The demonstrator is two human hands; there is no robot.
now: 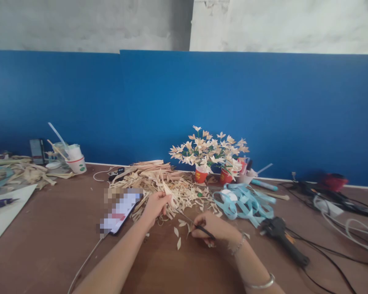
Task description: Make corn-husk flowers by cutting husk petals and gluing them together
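My left hand [156, 206] pinches a pale, pointed strip of dried husk [166, 188] between thumb and fingers, at the front of a heap of husk scraps [191, 196]. Closed around the dark handle of a pair of scissors [205, 232] is my right hand [211, 225], lower and to the right. The thin blades point up and left toward the strip; whether they touch it, I cannot tell. Several small cut petals [178, 243] lie on the brown table just below the blades.
Behind the heap, red paper cups [200, 175] hold pale husk flowers [208, 149]. Blue ribbon [248, 204] and a black glue gun [285, 241] with cables lie to the right. A phone [121, 212] lies left of my left hand. A blue partition [141, 106] borders the table.
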